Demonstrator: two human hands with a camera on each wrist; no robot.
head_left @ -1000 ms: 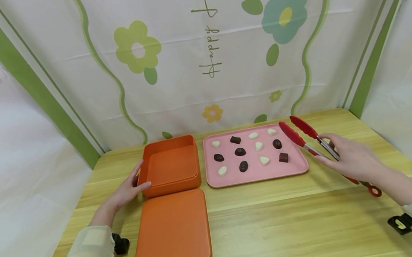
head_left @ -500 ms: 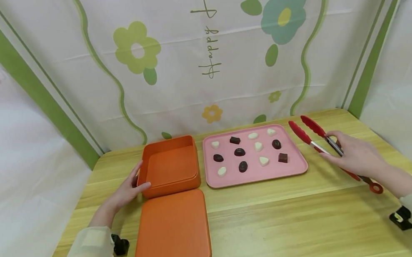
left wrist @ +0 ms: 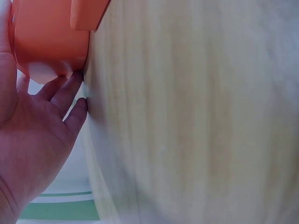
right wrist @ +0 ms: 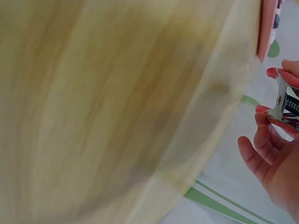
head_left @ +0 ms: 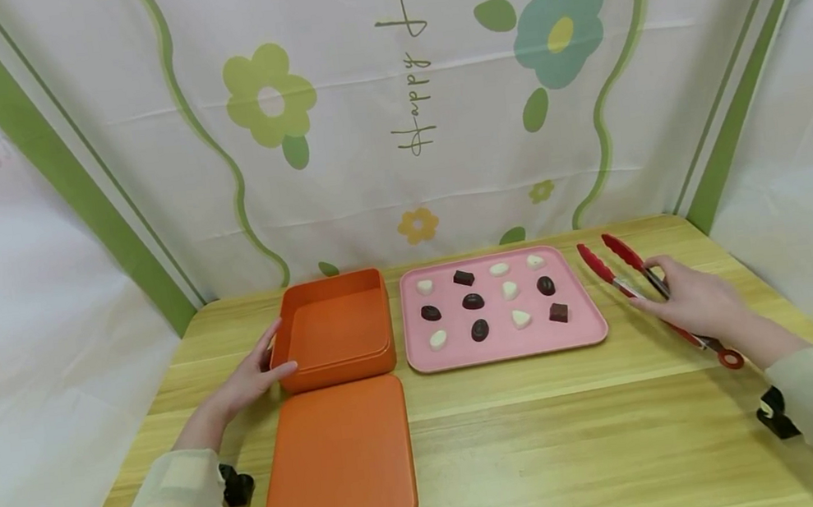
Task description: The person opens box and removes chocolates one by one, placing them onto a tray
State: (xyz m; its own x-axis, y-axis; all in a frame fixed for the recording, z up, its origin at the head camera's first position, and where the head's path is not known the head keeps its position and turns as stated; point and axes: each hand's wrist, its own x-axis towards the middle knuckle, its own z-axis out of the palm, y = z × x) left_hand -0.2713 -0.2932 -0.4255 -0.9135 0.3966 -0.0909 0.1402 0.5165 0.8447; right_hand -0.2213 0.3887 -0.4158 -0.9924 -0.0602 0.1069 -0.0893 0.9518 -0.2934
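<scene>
An orange square box stands on the table with its inside bare. My left hand rests against its left side, thumb at the front corner and fingers along the wall. In the left wrist view, fingertips touch the lower wall of the box. My right hand holds red-tipped metal tongs to the right of the pink tray, their red tips apart with nothing between them. On the tray lie white chocolates and dark chocolates in rows. The right wrist view shows the tongs' spring.
A flat orange lid lies in front of the box. The wooden table reaches back to a white flowered curtain. White cloth also hangs at the left and right sides.
The tongs and my right hand have moved right, away from over the tray's right edge, and the tongs' tips have lowered slightly. My left hand stays at the box.
</scene>
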